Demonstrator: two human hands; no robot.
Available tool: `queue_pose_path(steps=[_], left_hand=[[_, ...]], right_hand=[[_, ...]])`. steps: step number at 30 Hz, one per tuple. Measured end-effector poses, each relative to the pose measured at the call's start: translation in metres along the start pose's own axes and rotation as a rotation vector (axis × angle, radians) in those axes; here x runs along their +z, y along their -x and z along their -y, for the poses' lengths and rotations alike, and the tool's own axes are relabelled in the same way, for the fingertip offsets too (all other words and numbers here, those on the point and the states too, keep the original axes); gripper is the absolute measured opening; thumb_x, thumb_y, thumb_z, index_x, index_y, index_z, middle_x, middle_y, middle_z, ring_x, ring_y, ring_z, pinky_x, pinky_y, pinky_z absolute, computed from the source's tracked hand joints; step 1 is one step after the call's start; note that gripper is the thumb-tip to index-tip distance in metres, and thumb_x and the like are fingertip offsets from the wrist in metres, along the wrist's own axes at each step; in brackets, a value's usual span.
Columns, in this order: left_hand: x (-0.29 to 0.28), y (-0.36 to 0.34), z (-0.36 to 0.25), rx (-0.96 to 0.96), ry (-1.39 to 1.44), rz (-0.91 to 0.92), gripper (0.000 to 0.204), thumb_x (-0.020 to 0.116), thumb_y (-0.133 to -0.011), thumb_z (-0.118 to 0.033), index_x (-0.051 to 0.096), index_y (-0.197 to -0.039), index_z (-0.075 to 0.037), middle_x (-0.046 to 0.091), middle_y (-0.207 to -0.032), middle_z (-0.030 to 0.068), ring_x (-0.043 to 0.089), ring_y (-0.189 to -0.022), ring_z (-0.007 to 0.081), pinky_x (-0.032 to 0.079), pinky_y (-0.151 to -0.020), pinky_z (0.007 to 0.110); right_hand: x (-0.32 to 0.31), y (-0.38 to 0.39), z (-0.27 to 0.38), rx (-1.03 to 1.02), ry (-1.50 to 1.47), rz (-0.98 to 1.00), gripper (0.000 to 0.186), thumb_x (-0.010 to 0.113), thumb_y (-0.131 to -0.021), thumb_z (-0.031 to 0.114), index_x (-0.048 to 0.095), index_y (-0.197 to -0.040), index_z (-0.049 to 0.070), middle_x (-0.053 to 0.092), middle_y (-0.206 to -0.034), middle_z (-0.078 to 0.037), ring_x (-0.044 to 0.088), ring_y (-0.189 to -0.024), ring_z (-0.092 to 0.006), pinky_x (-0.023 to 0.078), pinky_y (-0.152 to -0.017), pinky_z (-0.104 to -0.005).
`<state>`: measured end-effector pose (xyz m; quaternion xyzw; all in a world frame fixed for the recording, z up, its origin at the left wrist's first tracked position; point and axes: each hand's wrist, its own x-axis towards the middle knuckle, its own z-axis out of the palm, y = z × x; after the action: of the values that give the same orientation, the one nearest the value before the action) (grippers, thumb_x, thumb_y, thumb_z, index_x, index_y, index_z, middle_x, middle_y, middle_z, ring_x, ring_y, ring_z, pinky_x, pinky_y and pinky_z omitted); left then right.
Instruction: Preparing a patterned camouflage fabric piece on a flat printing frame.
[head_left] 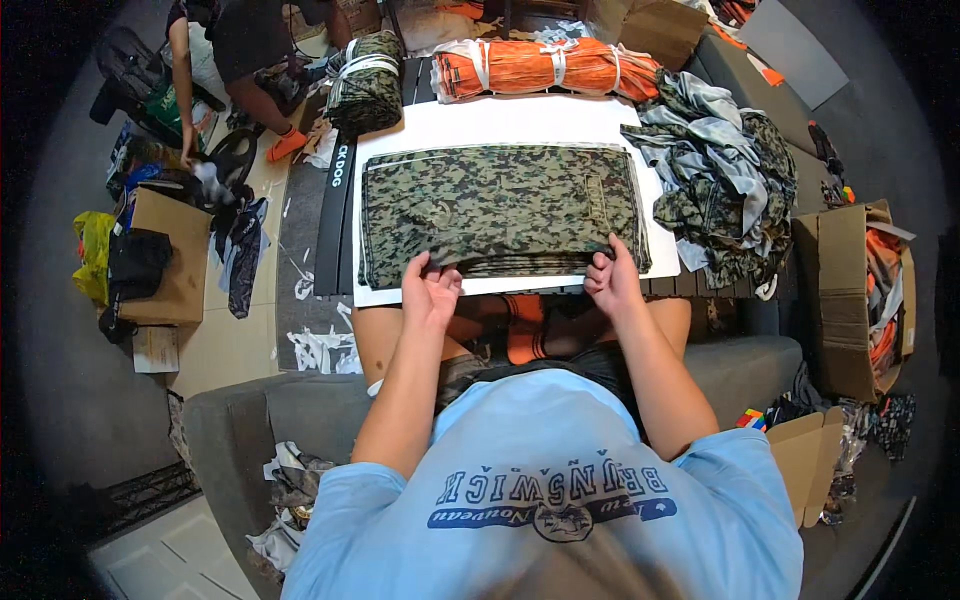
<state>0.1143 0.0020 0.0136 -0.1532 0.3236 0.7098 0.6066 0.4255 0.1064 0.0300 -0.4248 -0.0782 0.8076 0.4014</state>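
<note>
A neat stack of flat green camouflage cloth pieces (500,195) lies on a white board (480,118) in front of me. My left hand (432,288), palm up, pinches the near edge of the top piece at its left part. Near the right corner of that same edge, my right hand (613,280) holds the cloth between thumb and fingers. Between the hands the near edge is slightly lifted, and the layered edges of the lower pieces show beneath it. A small rectangular patch or pocket (596,198) shows on the cloth's right part.
Beyond the stack lie a tied orange bundle (545,68) and a tied camouflage roll (365,85). Loose camouflage cloth (725,175) is heaped at the right. An open cardboard box (850,300) holds orange cloth. At the far left another person's arm (182,90) reaches down near a cardboard box (170,255).
</note>
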Motion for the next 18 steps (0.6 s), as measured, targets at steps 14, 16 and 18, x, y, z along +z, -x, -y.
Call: queue_pose_path(steps=[14, 16, 18], left_hand=[[-0.034, -0.024, -0.066, 0.217, -0.139, -0.132, 0.026, 0.059, -0.098, -0.028, 0.059, -0.107, -0.004, 0.069, -0.093, 0.0094, 0.068, -0.075, 0.0232, 0.046, -0.051, 0.028], [-0.033, -0.029, -0.081, 0.224, -0.174, -0.11, 0.025, 0.058, -0.098, -0.029, 0.059, -0.106, -0.005, 0.069, -0.092, 0.0091, 0.068, -0.074, 0.023, 0.045, -0.05, 0.028], [-0.032, -0.033, -0.098, 0.244, -0.243, -0.074, 0.024, 0.057, -0.099, -0.029, 0.06, -0.103, -0.006, 0.069, -0.091, 0.0083, 0.068, -0.072, 0.0225, 0.044, -0.049, 0.027]], right_hand=[[-0.016, 0.003, 0.027, -0.128, 0.073, -0.169, 0.049, 0.055, -0.097, 0.048, 0.051, -0.061, 0.015, 0.045, -0.052, 0.004, 0.039, -0.041, -0.0107, 0.026, -0.039, -0.0256], [-0.016, 0.001, 0.036, -0.133, 0.081, -0.191, 0.049, 0.055, -0.097, 0.048, 0.051, -0.061, 0.016, 0.045, -0.051, 0.004, 0.039, -0.04, -0.0107, 0.026, -0.039, -0.0256], [-0.017, -0.005, 0.05, -0.133, 0.097, -0.231, 0.049, 0.055, -0.097, 0.049, 0.052, -0.061, 0.016, 0.044, -0.051, 0.004, 0.039, -0.04, -0.0106, 0.025, -0.038, -0.0255]])
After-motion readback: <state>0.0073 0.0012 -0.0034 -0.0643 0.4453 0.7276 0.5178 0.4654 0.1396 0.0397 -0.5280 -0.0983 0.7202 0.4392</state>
